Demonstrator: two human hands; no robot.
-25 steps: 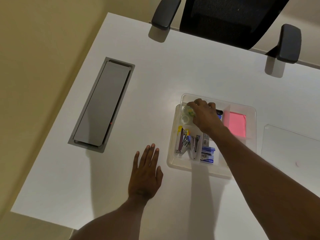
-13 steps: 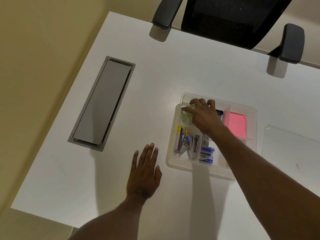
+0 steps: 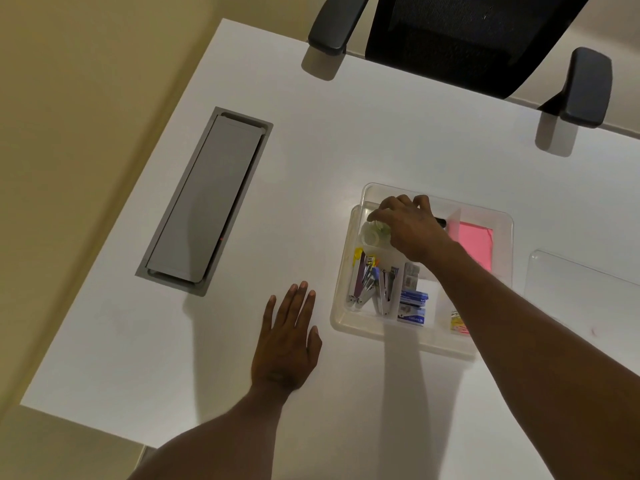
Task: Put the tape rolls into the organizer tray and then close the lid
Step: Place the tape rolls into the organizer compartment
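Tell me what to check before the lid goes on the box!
1. Tape rolls inside the organizer tray: ok, in the far left compartment.
2. Right hand out of the tray: not ok, it is over the tape.
3. Right hand has let go of the tape: cannot tell.
4. Lid within reach: ok, flat beside the tray.
5. Left hand free: ok, flat on the table.

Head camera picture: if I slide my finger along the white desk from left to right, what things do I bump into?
Grey metal cable hatch → left hand flat on the desk → clear plastic organizer tray → clear flat lid.
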